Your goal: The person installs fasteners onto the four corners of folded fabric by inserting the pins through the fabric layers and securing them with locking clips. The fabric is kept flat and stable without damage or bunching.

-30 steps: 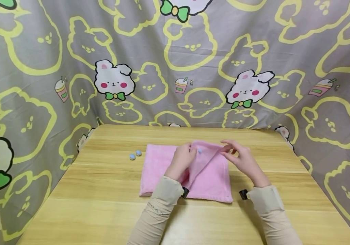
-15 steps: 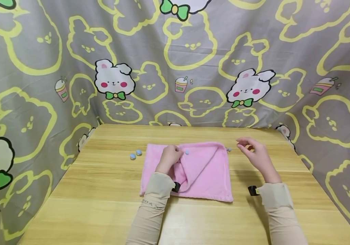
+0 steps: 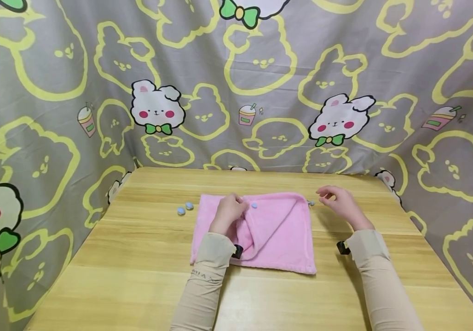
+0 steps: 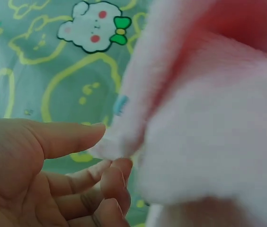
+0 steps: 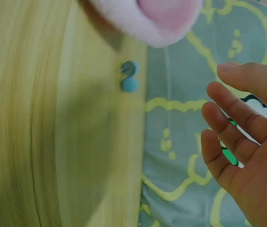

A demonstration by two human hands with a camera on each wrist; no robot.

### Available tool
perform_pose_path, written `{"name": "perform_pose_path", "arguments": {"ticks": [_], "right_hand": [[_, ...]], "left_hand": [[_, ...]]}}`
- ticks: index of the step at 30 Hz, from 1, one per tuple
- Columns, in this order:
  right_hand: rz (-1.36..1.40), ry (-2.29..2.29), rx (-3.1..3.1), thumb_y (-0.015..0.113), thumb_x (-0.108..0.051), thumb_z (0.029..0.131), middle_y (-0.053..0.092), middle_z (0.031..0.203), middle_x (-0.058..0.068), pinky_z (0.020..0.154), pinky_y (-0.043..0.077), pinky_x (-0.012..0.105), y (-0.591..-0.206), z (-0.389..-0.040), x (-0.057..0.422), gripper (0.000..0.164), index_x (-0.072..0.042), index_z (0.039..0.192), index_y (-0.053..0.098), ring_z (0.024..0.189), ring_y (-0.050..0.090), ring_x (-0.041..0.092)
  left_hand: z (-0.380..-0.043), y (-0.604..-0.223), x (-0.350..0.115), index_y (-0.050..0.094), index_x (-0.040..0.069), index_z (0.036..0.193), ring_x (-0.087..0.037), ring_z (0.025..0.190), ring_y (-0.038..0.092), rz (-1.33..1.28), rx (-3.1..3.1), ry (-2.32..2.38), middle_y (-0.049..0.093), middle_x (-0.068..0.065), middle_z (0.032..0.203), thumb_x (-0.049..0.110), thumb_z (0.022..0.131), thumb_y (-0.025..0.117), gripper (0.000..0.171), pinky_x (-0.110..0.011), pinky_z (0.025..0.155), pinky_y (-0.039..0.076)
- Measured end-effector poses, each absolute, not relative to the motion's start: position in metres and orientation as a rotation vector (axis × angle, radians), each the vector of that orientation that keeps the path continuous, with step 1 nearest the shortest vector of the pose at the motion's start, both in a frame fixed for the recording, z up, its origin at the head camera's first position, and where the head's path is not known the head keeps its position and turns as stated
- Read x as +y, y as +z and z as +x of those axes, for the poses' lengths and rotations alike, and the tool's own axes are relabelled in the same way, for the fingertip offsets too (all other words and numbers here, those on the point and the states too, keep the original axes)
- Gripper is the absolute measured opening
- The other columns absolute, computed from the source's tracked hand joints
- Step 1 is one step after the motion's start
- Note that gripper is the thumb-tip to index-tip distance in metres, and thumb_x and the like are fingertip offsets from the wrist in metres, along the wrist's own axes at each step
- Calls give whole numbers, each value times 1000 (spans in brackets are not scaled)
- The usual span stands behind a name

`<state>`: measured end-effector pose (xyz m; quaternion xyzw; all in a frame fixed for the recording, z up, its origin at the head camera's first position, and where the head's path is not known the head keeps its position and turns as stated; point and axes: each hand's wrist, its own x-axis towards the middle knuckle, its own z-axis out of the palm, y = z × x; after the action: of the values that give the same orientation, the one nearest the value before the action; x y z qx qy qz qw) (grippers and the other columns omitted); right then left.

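Note:
A folded pink plush cloth (image 3: pixel 279 239) lies on the table, its upper layer turned back diagonally. My left hand (image 3: pixel 229 212) pinches a corner of that layer between thumb and fingers; in the left wrist view the fingertips (image 4: pixel 95 132) meet at the cloth's edge. A small blue round fastener (image 3: pixel 254 205) sits on the cloth beside this hand. My right hand (image 3: pixel 340 204) hovers right of the cloth, fingers loosely bent, holding nothing. Just left of it, on the table, lies a blue fastener (image 5: pixel 129 78) in two parts, a thin pin showing on one.
Two more blue fasteners (image 3: pixel 185 208) lie on the wooden table (image 3: pixel 137 276), left of the cloth. A grey curtain (image 3: pixel 203 55) with yellow outlines and white rabbits hangs behind the table and along both sides.
My left hand has moved left, drawing the cloth corner and its blue fastener along. The right hand has moved right, away from the cloth's edge, and the fastener on the table there now shows.

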<state>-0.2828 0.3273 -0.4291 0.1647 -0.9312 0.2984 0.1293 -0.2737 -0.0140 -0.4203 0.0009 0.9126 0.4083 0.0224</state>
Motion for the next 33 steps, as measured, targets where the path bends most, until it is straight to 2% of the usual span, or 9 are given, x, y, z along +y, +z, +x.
{"name": "perform_pose_path", "arguments": {"ticks": [5, 10, 17, 23, 28, 33], "right_hand": [[527, 854, -2839, 60, -2, 81, 63, 97, 19, 74, 46, 39, -437, -299, 330, 22, -2, 103, 62, 83, 55, 25], [533, 833, -2963, 62, -2, 77, 63, 94, 19, 69, 44, 30, -443, -310, 331, 26, -1, 104, 62, 81, 56, 24], [546, 839, -3024, 63, 1, 74, 63, 86, 15, 63, 43, 27, -454, -321, 327, 22, 0, 96, 64, 75, 57, 21], [546, 760, -3048, 63, 1, 73, 64, 78, 9, 65, 43, 28, -459, -325, 325, 11, -4, 83, 64, 71, 54, 15], [515, 686, -3075, 62, -1, 73, 63, 76, 6, 68, 42, 29, -460, -325, 327, 7, -6, 78, 64, 71, 52, 15], [497, 641, -3090, 62, -2, 73, 61, 74, 4, 67, 40, 29, -460, -322, 331, 6, -6, 77, 63, 70, 50, 14]], "left_hand": [[-265, -402, -12, 56, 8, 97, -19, 74, 55, 42, 2855, 1311, 61, -8, 86, 30, 82, 60, 27, -26, 63, 44], [-253, -382, -2, 57, 10, 97, -15, 68, 53, 155, 2854, 1317, 60, -4, 79, 30, 82, 61, 26, -25, 58, 42], [-231, -365, 16, 58, 10, 97, -12, 59, 49, 372, 2850, 1243, 54, -1, 70, 30, 83, 61, 25, -22, 52, 40], [-218, -362, 34, 57, 12, 94, -9, 58, 48, 548, 2855, 1130, 52, 2, 67, 31, 82, 62, 22, -20, 51, 38], [-209, -367, 48, 57, 14, 95, -7, 59, 48, 630, 2811, 977, 54, 4, 68, 32, 83, 62, 22, -19, 51, 38], [-197, -380, 62, 60, 19, 97, -5, 68, 52, 868, 2815, 647, 60, 7, 77, 31, 80, 65, 22, -17, 61, 42]]}}
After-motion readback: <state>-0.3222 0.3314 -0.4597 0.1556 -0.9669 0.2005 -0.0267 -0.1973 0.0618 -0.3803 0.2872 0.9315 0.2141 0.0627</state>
